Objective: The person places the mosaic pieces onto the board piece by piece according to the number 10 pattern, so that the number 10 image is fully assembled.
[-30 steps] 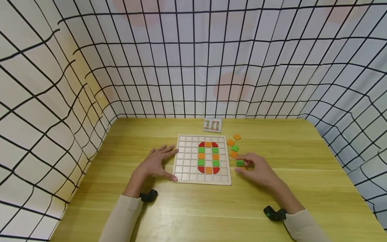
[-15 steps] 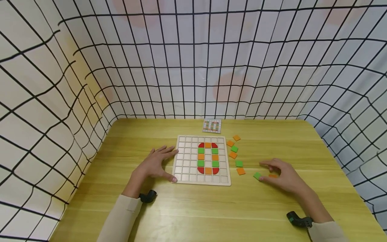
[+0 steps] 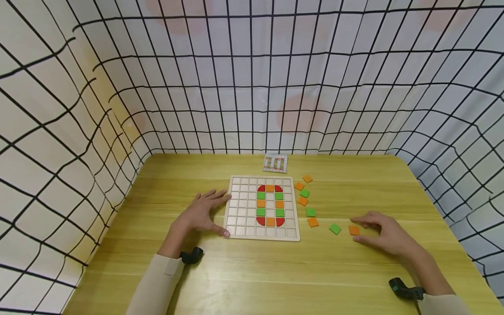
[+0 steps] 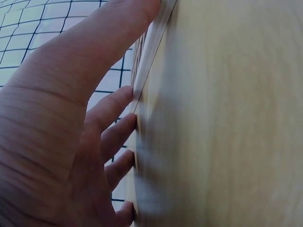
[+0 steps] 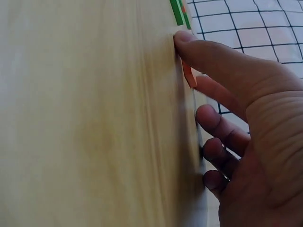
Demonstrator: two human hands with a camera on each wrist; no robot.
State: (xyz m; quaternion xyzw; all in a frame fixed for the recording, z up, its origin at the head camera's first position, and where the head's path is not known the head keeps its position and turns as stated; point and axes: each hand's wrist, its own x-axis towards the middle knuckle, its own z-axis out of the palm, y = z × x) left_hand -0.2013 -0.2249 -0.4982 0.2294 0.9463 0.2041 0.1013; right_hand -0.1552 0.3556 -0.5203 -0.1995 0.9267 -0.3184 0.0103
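My left hand [image 3: 202, 213] rests with spread fingers at the left edge of a wooden grid board [image 3: 241, 212]. Its thumb lies at the near left corner; the left wrist view shows the fingertips [image 4: 124, 124] low along that edge. On the board, red corner pieces and green and orange squares form an upright ring. At the right, my right hand [image 3: 383, 234] is low over the table, thumb and index finger apart on either side of an orange square tile [image 3: 354, 230]. The right wrist view shows this orange tile [image 5: 189, 74] just past the thumb. A green tile [image 3: 335, 229] lies to its left.
Several loose orange and green tiles lie in a rough column right of the board, among them a green tile [image 3: 310, 212] and an orange tile [image 3: 313, 222]. A small printed pattern card [image 3: 275, 163] lies behind the board. Black wire mesh [image 3: 252, 98] surrounds the table's back and sides.
My right hand has moved right and nearer from the column of tiles, past the green tile to the farthest right orange tile. The left hand and board have stayed put.
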